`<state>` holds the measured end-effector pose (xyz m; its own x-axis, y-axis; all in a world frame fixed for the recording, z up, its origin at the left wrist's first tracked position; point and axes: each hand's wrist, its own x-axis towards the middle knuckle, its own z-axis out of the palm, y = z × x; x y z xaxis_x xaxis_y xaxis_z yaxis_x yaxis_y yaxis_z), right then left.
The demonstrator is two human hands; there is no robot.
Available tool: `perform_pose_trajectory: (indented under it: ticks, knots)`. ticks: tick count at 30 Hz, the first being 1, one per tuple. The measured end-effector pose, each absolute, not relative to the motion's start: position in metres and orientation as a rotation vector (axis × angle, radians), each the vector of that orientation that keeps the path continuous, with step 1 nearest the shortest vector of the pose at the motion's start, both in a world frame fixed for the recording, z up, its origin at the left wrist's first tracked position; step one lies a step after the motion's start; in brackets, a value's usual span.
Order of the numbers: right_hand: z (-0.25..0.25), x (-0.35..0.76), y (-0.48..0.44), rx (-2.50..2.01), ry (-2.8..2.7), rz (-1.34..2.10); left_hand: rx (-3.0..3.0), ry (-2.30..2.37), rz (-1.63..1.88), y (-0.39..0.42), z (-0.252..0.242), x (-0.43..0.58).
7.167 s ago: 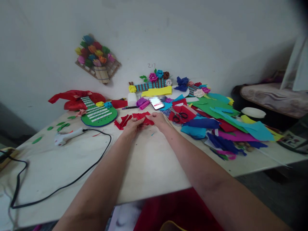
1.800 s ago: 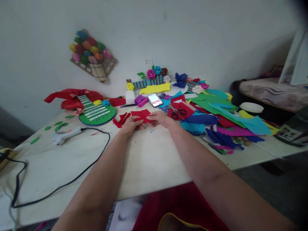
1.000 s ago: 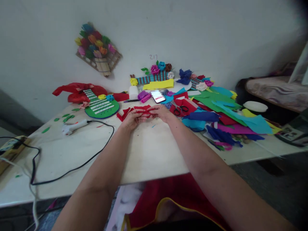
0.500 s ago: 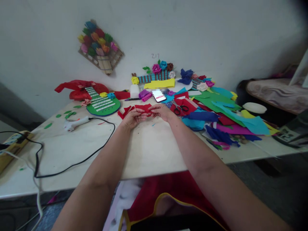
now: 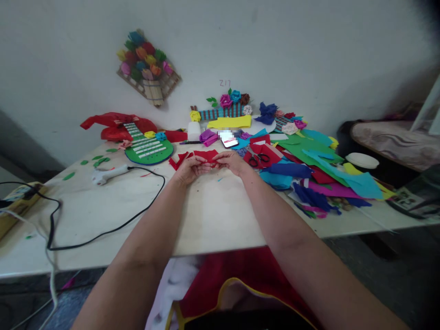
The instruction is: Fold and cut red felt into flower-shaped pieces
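Note:
Between my two hands is a piece of red crepe paper (image 5: 205, 156), low over the middle of the table. My left hand (image 5: 192, 169) pinches its left side, the fingers curled toward the paper. Thumb and fingers of my right hand (image 5: 231, 162) close on its right side. The fingertips hide part of the paper's lower edge. More red paper scraps (image 5: 176, 161) lie just left of my left hand. Beyond my right hand, black-handled scissors (image 5: 258, 159) rest on red paper.
A white glue gun (image 5: 110, 174) with a black cord lies left. Behind it is a green guitar-shaped board (image 5: 151, 149). A phone (image 5: 228, 139) stands ahead. Coloured paper sheets (image 5: 309, 149) pile up at right, near a white lid (image 5: 362, 160). A paper-flower decoration (image 5: 147, 64) hangs on the wall.
The camera view has shifted slightly. Both hands stay on the red paper with almost the same grip; my fingers have moved only a little.

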<state>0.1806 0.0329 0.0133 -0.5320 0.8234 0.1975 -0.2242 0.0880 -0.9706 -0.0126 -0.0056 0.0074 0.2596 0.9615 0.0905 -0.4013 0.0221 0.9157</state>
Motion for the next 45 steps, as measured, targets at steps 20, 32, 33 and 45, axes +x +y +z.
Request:
perform_pose_trajectory:
  ticks: [20,32,33,45]
  knots:
    - [0.012,0.173,0.031,-0.768,-1.603,1.377,1.158,0.793,1.199,-0.006,0.013,-0.011]
    - [0.016,0.168,0.028,-0.909,-1.549,1.374,1.313,0.944,1.274,-0.008,0.015,-0.004]
    - [0.017,0.168,0.027,-0.935,-1.543,1.366,1.317,0.978,1.282,-0.009,0.016,-0.003]
    - [0.019,0.162,0.022,-0.958,-1.586,1.357,1.452,1.219,1.285,-0.003,0.009,-0.007]
